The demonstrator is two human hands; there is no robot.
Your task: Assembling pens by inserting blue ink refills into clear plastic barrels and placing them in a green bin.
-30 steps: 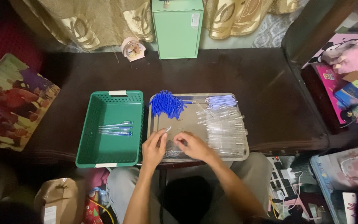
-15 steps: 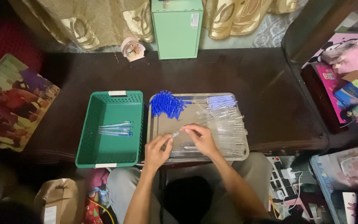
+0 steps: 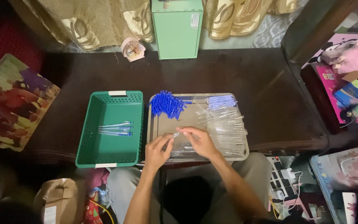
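My left hand [image 3: 157,151] and my right hand [image 3: 200,141] meet over the front of a metal tray [image 3: 195,122], both pinching one thin clear pen barrel [image 3: 175,135] between them. The tray holds a heap of blue pen caps [image 3: 166,103] at its back left, a bundle of blue refills [image 3: 221,101] at the back, and several clear barrels [image 3: 227,127] spread over its right half. To the left stands a green plastic basket [image 3: 112,127] with a few assembled pens [image 3: 115,128] lying in it.
The tray and basket sit on a dark table [image 3: 253,83]. A green box [image 3: 177,27] and a small pink object [image 3: 131,49] stand at the back. A printed board [image 3: 13,103] lies at the left. Toys and boxes [image 3: 353,83] crowd the right.
My right hand reached back into the tray among the clear barrels, then came forward again. Both hands now meet on one barrel at the tray's front.
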